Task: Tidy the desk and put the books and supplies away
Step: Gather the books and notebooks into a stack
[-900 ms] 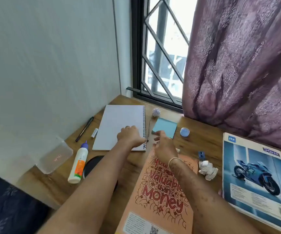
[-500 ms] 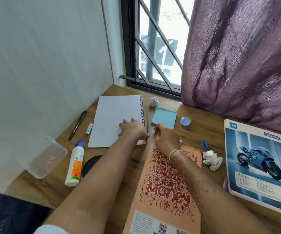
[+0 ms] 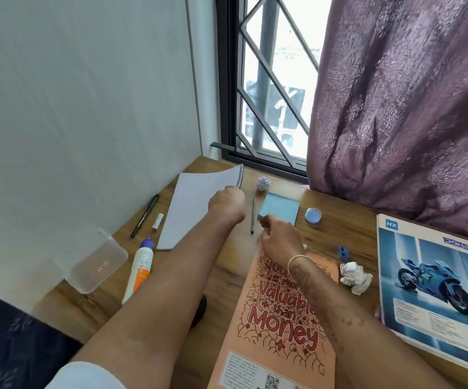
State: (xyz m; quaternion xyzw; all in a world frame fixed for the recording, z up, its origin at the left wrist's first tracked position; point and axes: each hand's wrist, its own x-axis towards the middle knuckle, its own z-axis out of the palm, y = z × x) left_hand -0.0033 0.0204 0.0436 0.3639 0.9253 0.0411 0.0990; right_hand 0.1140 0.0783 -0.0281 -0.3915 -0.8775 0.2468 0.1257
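My left hand (image 3: 227, 203) grips the white spiral notebook (image 3: 190, 209) at its spiral edge, and that side curls up off the wooden desk (image 3: 227, 265). My right hand (image 3: 277, 237) hovers with curled fingers at the near corner of the blue sticky-note pad (image 3: 283, 207); whether it holds the pad is hidden. A thin pencil (image 3: 253, 217) lies between the two hands. Under my right forearm lies the orange "Money" book (image 3: 277, 327). At the right lies the motorbike book (image 3: 435, 282).
A black pen (image 3: 144, 211), a small white stick (image 3: 157, 221), a glue bottle (image 3: 140, 268) and a clear plastic box (image 3: 98, 262) sit left by the wall. Crumpled paper (image 3: 355, 276), a paper ball (image 3: 263, 183), a blue lid (image 3: 312, 215) and a blue sharpener (image 3: 343, 252) are scattered.
My left hand went from lying flat on the notebook to gripping its spiral edge and raising it. My right hand stays near the sticky-note pad. The camera tilted.
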